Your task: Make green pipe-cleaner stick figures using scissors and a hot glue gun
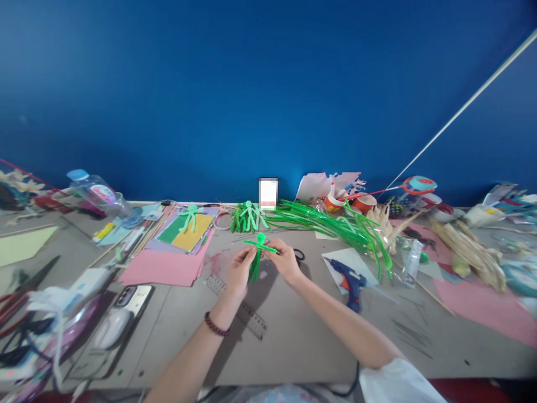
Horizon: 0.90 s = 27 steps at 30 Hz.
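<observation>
Green figure [260, 239] held in both hands at the center of the frame.
Left forearm covers the middle of the ruler [254, 323]; right hand [286, 260] partly hides a black loop [299, 255], the rest of which cannot be identified. Fingers overlap the figure's middle, so exact contact points are hard to make out. Left forearm and right white sleeve [396, 383] are cut off by the lower edge. Left hand [240, 270] extends from lower left, thumb and fingers closed in a pinch at the figure's body; right hand extends from lower right, fingertips pinching the figure's outstretched arm.
</observation>
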Tool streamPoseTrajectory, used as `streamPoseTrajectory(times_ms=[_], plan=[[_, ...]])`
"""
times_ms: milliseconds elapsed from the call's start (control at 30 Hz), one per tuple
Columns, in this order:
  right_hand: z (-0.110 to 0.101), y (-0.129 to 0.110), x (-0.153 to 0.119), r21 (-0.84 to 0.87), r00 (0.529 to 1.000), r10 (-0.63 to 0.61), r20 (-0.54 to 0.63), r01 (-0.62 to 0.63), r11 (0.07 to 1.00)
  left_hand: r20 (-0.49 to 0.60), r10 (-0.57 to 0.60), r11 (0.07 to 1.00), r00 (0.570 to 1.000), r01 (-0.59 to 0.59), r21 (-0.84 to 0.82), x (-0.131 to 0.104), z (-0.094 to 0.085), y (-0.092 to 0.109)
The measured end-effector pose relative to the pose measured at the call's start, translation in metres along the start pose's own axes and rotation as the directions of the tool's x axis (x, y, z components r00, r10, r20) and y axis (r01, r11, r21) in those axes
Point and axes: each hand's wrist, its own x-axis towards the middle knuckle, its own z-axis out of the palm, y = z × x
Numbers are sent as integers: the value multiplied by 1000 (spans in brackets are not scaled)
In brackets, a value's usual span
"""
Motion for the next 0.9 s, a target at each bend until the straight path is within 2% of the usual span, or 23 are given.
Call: streamPoseTrajectory(times_ms=[167, 233, 333, 433, 533, 733, 900], plan=[[1, 4, -2, -21, 999, -31, -19, 30, 999, 8, -29, 1000, 1000, 29, 1, 3, -3, -1], [2, 7, -2, -21, 999, -17, -27, 17, 1000, 38, -100, 994, 994, 102, -39, 5, -4, -1], [2, 11, -1, 7, 999, 31, -33, -31, 999, 80, -255, 957, 963, 264, -122, 5, -3, -2], [3, 12, -1, 49, 997, 79, -26, -78, 996, 110, -320, 931, 941, 334, -150, 4, -2, -4], [4, 13, -1, 85, 994, 107, -15, -106, 991, 129, -288, 943, 949, 304, -134, 3, -2, -7], [4, 13, -2, 91, 997, 75, -7, -74, 993, 59, -208, 967, 976, 214, -140, 3, -1, -5], [4, 10, -2, 137, 994, 111, -3, -109, 985, 165, -246, 957, 955, 266, -114, 8, -4, 1]])
